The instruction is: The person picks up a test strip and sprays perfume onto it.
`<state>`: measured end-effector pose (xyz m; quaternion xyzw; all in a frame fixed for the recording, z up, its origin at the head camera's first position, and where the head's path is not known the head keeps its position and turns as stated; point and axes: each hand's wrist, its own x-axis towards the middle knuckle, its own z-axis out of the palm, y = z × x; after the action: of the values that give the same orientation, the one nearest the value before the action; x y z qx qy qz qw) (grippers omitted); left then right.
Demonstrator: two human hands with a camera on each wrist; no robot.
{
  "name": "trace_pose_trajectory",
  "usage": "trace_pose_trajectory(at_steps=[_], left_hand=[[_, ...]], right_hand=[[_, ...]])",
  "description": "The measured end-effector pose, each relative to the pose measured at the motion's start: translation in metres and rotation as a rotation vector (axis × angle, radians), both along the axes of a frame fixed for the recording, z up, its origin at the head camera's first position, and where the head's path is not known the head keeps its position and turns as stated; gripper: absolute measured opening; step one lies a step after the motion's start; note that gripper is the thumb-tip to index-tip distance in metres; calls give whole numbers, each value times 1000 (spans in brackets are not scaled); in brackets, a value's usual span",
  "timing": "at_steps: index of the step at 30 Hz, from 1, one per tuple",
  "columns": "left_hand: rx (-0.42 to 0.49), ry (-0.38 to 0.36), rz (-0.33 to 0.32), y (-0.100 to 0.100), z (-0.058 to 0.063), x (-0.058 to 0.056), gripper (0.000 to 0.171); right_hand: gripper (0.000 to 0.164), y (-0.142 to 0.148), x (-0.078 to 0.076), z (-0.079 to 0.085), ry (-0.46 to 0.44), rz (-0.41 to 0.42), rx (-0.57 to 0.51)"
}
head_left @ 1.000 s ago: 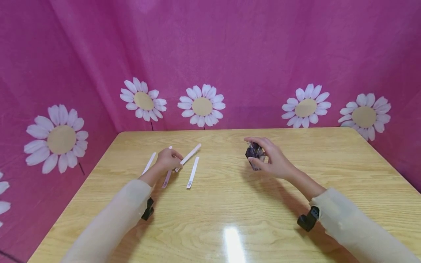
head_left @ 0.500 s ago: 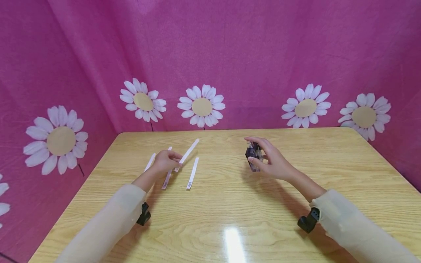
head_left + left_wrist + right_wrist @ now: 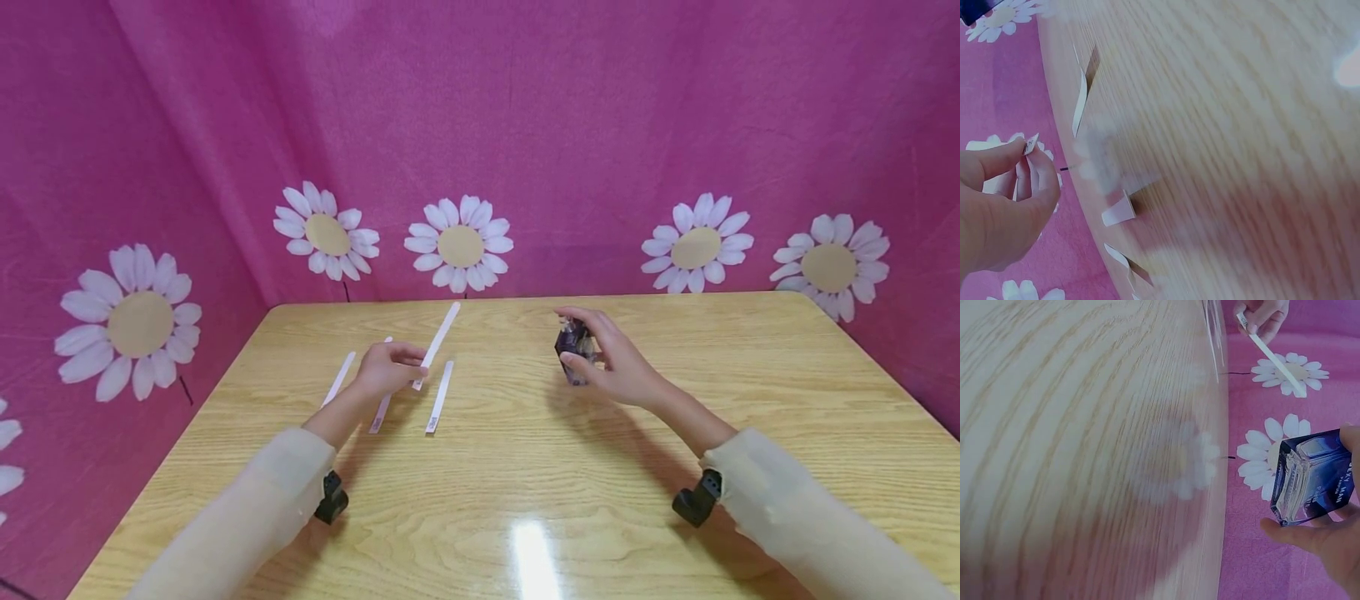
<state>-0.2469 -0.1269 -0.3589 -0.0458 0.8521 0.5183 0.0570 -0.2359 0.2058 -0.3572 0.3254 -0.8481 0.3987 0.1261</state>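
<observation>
- Toward the left edge of the table, three white strips lay apart; the left arm reached over that side, so a low sweep could have dragged them askew.
- Among them, the left hand pinched a fourth strip near one end; held there alone, it might have bent or slipped.
- Nearer the far edge, right of the middle, the right hand curled round a dark glass bottle, raised; smooth sides could have slid from its fingers.
- Beyond the far edge hung a pink curtain.
</observation>
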Motion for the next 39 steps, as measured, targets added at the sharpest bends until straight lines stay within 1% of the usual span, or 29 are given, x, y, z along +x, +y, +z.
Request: trace_pose_trajectory(at_steps=[9, 12, 17, 19, 23, 25, 27, 32, 39], left_hand=[[58, 24, -15, 3, -4, 2, 30], [88, 14, -26, 4, -6, 3, 30], [116, -10, -75, 8, -10, 5, 30], [129, -19, -83, 10, -11, 5, 30], [191, -41, -99, 13, -11, 5, 32], [211, -50, -116, 16, -10, 5, 33], [215, -54, -135, 18, -9, 5, 34], [178, -66, -173, 24, -6, 4, 35], [185, -89, -200, 30, 0, 6, 36]], right_hand=[[56, -6, -1, -4, -19, 7, -18], [56, -9, -1, -5, -26, 14, -16], [56, -13, -1, -5, -37, 22, -15], [56, -14, -2, -5, -37, 26, -18], [56, -16, -5, -4, -30, 29, -18], [56, -17, -6, -4, -28, 34, -19], [56, -18, -8, -3, -28, 41, -21], [56, -20, -10, -3, -14, 47, -18], [55, -23, -11, 0, 15, 28, -4]])
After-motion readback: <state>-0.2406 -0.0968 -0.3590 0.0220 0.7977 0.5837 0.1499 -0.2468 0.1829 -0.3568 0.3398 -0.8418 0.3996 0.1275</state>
